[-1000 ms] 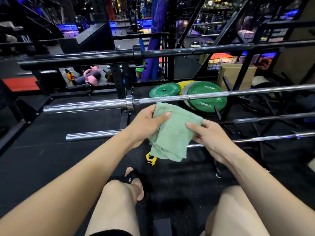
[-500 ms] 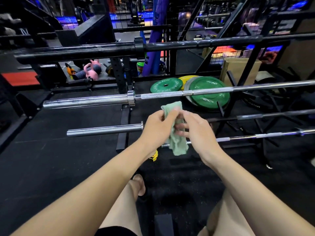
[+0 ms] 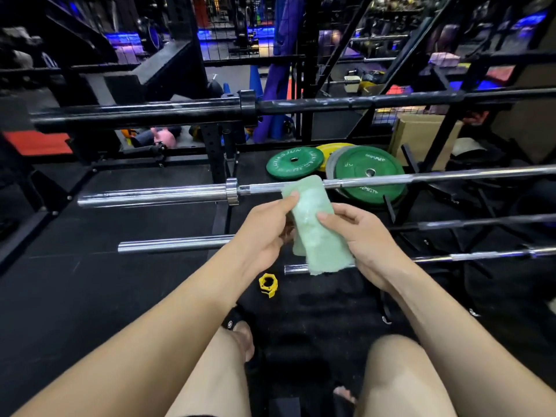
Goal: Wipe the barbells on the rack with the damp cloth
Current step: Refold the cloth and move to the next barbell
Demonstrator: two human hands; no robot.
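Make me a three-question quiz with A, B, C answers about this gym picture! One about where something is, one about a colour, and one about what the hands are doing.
1. Where does the yellow collar lie?
A. On the black floor mat below the hands
B. On the top black bar
C. On a green plate

2. What colour is the cloth?
A. Red
B. Pale green
C. Blue

3. What are the hands doing?
A. Both hold the cloth
B. Both hang empty
C. One grips a barbell

Answers:
1 A, it sits on the mat, touching no bar.
2 B, it is light green.
3 A, the left hand and right hand both have fingers on the cloth, in front of the chrome barbell.
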